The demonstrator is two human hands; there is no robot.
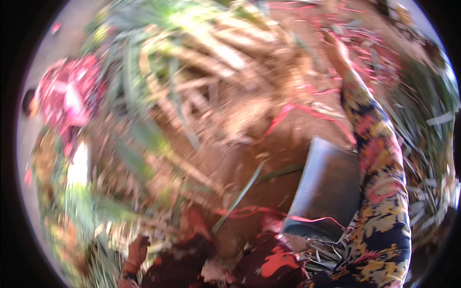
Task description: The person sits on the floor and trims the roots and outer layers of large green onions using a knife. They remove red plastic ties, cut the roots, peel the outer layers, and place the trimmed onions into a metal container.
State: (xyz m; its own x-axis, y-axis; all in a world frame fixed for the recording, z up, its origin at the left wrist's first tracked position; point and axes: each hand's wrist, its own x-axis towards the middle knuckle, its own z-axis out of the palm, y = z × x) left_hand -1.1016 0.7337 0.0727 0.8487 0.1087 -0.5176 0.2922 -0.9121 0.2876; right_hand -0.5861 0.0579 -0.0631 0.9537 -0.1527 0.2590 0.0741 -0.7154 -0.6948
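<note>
My right hand (336,54) is stretched far forward at the upper right, beside a scatter of pink plastic strips (374,50). Blur hides whether its fingers grip one. Low at the left, my left hand (138,250) hangs near my knee with its fingers partly curled; nothing in it can be made out. Ahead lies a heap of thick pale stalks (219,54) with long green leaves (133,68). One separate leafy stalk (191,169) points toward my feet. A pink strip (288,108) loops over the brown ground between the heap and my right arm.
A dark, curved-sided container or sheet (327,183) stands beside my right forearm, with another pink strip (252,210) across its near end. Cut leaves (417,118) cover the right side. A person in pink clothing (70,93) bends over at the far left.
</note>
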